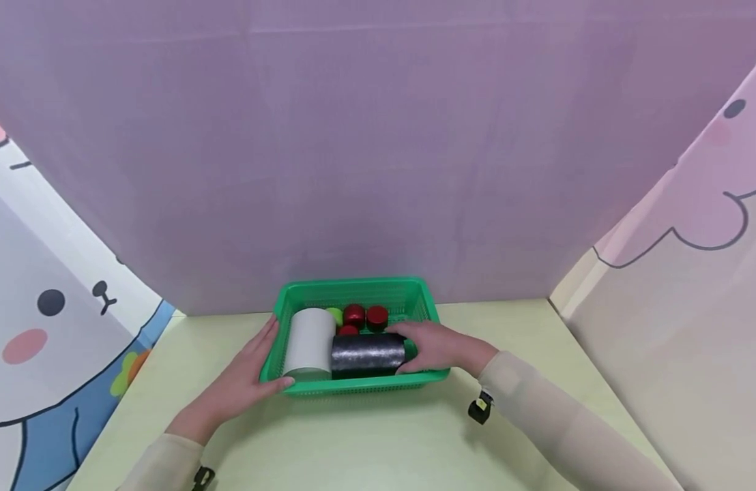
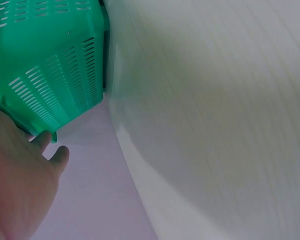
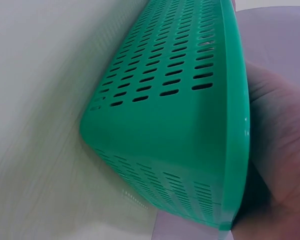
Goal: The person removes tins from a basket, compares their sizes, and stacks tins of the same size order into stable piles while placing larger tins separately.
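Note:
In the head view a green plastic basket (image 1: 353,387) stands on the table against the back wall. My left hand (image 1: 245,382) rests against its front left corner, with fairly straight fingers along the left side and the thumb at the front rim. My right hand (image 1: 436,344) reaches over the right side and grips the right end of a shiny black cylinder (image 1: 367,353) lying inside. Left of that cylinder is a larger white cylinder (image 1: 310,337). Behind them sit small red round things (image 1: 377,316) and a light green round thing (image 1: 335,315), partly hidden.
The pale table (image 1: 366,443) extends in front of the basket and to both sides. A purple cloth wall (image 1: 366,157) rises right behind it. Printed cloth panels flank the table, with a cartoon face (image 1: 52,320) on the left one.

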Available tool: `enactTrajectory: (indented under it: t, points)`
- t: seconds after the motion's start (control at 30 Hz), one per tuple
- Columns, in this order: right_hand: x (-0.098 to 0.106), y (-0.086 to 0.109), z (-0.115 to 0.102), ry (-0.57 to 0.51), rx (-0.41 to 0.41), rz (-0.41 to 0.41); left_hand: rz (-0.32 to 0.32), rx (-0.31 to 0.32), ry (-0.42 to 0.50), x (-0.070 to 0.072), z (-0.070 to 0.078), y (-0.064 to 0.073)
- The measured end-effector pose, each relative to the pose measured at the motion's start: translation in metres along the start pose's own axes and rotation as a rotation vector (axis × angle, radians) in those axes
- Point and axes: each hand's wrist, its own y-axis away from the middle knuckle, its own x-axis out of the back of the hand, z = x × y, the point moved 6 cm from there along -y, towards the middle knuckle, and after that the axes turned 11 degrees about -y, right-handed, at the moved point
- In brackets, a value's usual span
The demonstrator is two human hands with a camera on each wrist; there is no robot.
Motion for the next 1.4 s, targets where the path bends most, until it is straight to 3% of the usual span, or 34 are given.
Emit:
enactTrajectory:
  t: [0.57, 1.0, 1.4]
  points:
    - [-0.004, 0.002, 0.002, 0.040, 0.013, 0.060, 0.016, -0.009, 0.014, 0.000, 0.001, 0.003]
    - [0.006, 0.006, 0.005, -0.192, 0.010, 0.122, 0.008, 0.003, 0.014, -0.001, -0.001, 0.000]
    - [0.018, 0.008, 0.000, -0.335, 0.114, 0.255, 0.017, 0.004, 0.016, 0.000, 0.000, 0.001]
